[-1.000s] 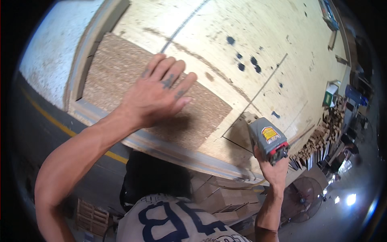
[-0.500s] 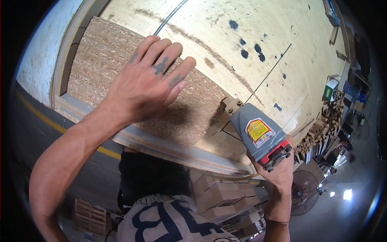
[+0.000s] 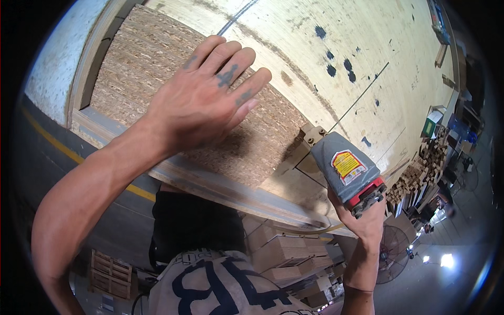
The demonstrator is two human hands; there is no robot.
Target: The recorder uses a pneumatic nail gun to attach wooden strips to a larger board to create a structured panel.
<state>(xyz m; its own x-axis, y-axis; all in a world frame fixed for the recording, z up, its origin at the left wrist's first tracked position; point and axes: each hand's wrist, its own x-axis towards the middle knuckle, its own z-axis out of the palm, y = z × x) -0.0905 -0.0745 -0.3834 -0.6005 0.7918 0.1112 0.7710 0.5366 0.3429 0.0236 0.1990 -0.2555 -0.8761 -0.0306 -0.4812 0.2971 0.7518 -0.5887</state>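
The head camera, left of a side-by-side fisheye pair, looks steeply down from above the wearer's shirt [image 3: 210,291], facing the tabletop [image 3: 367,26]. Left hand [image 3: 202,100] and right hand [image 3: 366,223] register at close range; the fan [image 3: 391,252] lies farther off. Straight edges bow toward a dark rim.

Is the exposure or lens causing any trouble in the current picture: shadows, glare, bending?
Head view: the worktable edge bows and the corners fall to black; head view: a soft shadow darkens the particle board near the left hand; head view: white glare spots burn out at lower right.
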